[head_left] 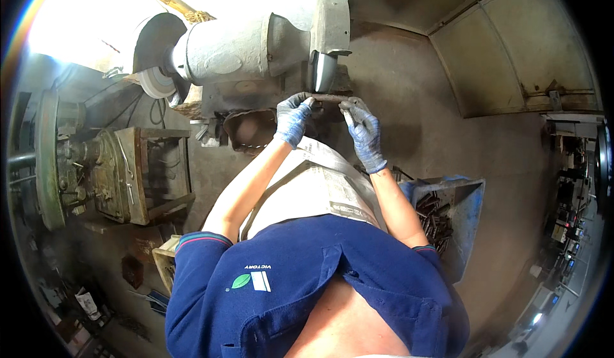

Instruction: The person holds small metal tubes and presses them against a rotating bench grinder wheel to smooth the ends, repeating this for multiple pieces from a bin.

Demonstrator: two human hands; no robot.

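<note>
A slim, dark brown metal bar [329, 98] spans between my two gloved hands, lying crosswise just below the right grinding wheel [325, 73] of a grey bench grinder [224, 48]. My left hand [293, 120], in a blue and grey work glove, is closed on the bar's left end with the thumb on top. The other end sits in the pinched fingers of my right hand [364, 131], gloved alike. Whether the bar touches the wheel, I cannot tell. A pale apron [332, 188] covers my lap.
To my right stands a blue bin [470, 224] with many dark metal pieces [435, 220]. The grinder's second wheel [155, 82] is at its left end. A green machine [96, 172] with a metal frame occupies the left, and a large metal cabinet [511, 45] the far right.
</note>
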